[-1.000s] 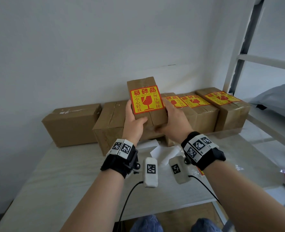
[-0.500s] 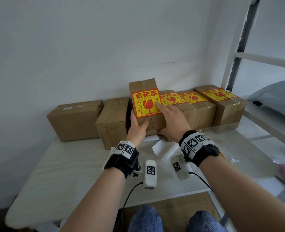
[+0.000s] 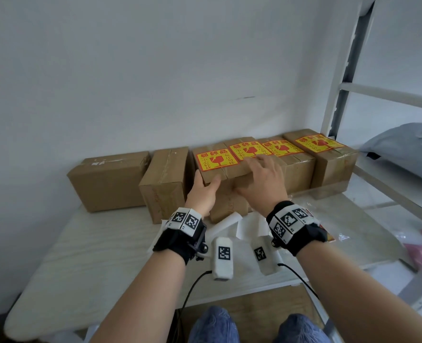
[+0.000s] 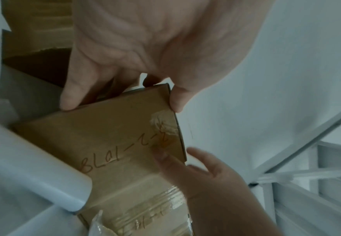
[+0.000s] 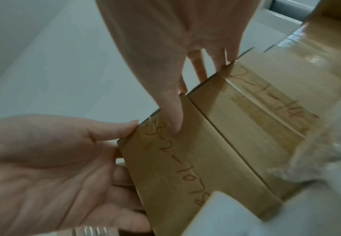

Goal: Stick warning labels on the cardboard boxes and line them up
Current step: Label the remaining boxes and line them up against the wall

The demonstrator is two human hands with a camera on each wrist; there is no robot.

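Against the white wall [image 3: 130, 70], the cardboard box [image 3: 220, 174] now lies flat in the tabletop [image 3: 93, 256] row, no longer upright. Yellow-red warning label [image 3: 216, 160] faces up. Left hand [image 3: 202, 194] clasps its left corner; right hand [image 3: 262, 184] presses with straight fingers.

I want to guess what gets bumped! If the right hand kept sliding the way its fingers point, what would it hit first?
The right hand points toward the back wall across the labelled cardboard boxes. It would probably brush their yellow warning labels first, then the wall; depth is unclear.
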